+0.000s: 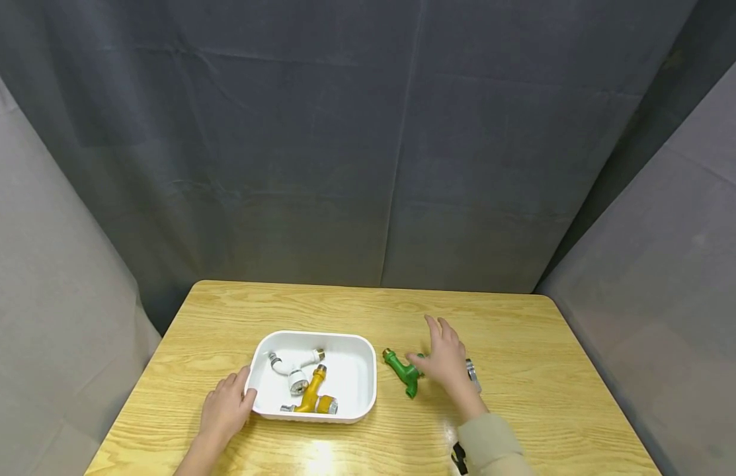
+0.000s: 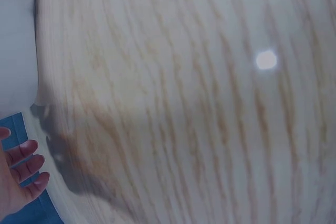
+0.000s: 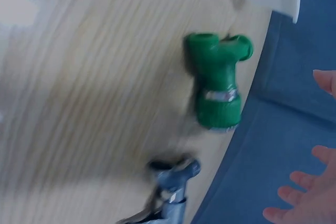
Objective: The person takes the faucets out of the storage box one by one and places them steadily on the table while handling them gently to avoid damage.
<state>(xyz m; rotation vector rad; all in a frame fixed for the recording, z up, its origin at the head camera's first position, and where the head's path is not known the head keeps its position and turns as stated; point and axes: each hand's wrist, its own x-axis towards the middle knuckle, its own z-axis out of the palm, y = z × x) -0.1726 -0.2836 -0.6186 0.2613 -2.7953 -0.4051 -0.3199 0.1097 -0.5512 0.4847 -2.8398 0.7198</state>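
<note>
At the left end of the white tray [image 1: 370, 354], my left hand [image 1: 225, 406] lies with relaxed fingers against or just beside the rim; contact is hard to tell. Inside the tray are a white branched pipe fitting [image 1: 289, 368] and a yellow one [image 1: 310, 396], both with metal ends. My right hand [image 1: 445, 357] hovers over the table, fingers spread and holding nothing. Just left of it lies a green branched pipe fitting [image 1: 403, 371], partly covered by the hand in the head view. A grey metallic fitting [image 3: 173, 187] shows near the right wrist, mostly hidden by it from above.
The wooden table [image 1: 522, 370] carries the tray left of centre. A dark curtain [image 1: 284, 165] hangs behind, with pale cloth [image 1: 671, 284] along the sides. A small black object [image 1: 459, 457] shows beside the right sleeve.
</note>
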